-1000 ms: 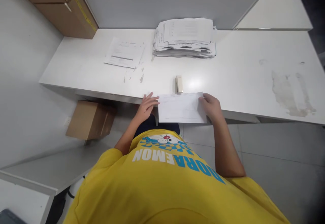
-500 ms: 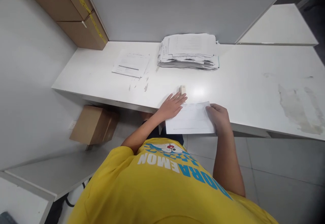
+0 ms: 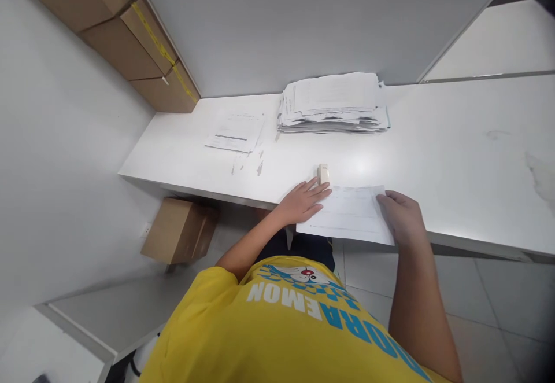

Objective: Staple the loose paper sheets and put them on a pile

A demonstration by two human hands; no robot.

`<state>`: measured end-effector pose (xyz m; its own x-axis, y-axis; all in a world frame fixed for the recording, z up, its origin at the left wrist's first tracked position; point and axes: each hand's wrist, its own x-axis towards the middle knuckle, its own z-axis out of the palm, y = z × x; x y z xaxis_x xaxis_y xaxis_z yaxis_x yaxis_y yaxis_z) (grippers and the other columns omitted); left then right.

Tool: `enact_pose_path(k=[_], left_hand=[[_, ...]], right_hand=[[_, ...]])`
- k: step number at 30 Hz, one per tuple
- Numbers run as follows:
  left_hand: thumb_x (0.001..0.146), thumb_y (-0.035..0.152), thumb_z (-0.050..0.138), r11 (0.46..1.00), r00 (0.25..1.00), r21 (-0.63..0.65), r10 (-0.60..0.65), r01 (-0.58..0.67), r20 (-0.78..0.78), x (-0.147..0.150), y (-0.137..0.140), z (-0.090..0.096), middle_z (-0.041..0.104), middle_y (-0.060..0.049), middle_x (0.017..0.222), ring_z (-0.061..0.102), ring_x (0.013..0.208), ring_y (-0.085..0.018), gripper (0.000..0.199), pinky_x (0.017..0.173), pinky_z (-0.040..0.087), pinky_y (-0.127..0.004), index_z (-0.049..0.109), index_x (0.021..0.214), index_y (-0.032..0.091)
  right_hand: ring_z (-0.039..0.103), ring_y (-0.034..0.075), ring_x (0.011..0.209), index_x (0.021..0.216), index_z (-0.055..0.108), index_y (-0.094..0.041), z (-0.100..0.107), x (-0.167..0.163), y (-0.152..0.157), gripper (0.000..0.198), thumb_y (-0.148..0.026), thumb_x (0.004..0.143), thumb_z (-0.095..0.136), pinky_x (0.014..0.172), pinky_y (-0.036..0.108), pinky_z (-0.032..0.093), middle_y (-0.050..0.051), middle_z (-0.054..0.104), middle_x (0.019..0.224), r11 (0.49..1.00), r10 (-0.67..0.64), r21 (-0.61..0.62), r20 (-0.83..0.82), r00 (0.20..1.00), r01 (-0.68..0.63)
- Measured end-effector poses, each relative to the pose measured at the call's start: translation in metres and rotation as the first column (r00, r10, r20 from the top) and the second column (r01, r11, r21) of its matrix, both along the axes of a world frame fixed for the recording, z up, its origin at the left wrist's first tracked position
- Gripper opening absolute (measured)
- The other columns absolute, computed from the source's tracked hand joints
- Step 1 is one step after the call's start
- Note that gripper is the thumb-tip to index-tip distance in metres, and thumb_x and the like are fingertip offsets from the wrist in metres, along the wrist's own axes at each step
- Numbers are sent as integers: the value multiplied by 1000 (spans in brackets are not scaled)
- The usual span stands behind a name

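A white sheet of paper [image 3: 347,215] with faint print lies at the front edge of the white table [image 3: 459,157], its lower part jutting past the edge. My left hand [image 3: 302,202] rests flat on the sheet's left side, palm down with fingers spread. Its fingertips reach to the near end of a small beige block-shaped object [image 3: 323,173], whose kind I cannot make out. At the sheet's right edge, my right hand [image 3: 403,215] pinches the paper between thumb and fingers.
A thick stack of papers [image 3: 333,102] stands at the back against the grey partition [image 3: 303,24]. Farther left lie a few loose printed sheets [image 3: 236,131]. Cardboard boxes [image 3: 173,91] are piled at the left wall, and another box [image 3: 173,229] is under the table.
The view has shifted, so the table appears lower and farther right. My right hand has drawn slightly rightward with the paper's edge. My left hand stays flat beside the beige object.
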<state>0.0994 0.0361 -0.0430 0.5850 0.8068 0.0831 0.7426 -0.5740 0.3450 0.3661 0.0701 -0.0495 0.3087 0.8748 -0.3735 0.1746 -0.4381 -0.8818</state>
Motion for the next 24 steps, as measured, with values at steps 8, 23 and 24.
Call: enact_pose_path(k=[8,23,24], left_hand=[[104,27,32,993,995,113,-7,18,-97,2,8,1,42,-2,158,20,154,-25,48,124,25,-50,46,150,25],[96,33,50,692,697,86,709,-717,102,-177,56,8,31,-12,163,21,154,-27,71,123,26,-47,20,158,18],[96,34,51,686,689,69,720,-725,79,-179,60,5,29,-12,164,21,154,-28,73,124,26,-46,18,159,18]], right_hand=[[51,19,62,70,64,-21,-1,3,-8,24,-43,62,61,54,30,38,3,60,67,990,112,77,106,988,-120],[42,11,56,82,71,-16,132,-49,62,20,-25,67,62,54,27,35,-2,50,64,883,-70,469,70,995,29],[41,10,57,81,69,-13,133,-58,96,19,-20,68,58,55,27,34,-3,47,63,859,-50,512,66,997,9]])
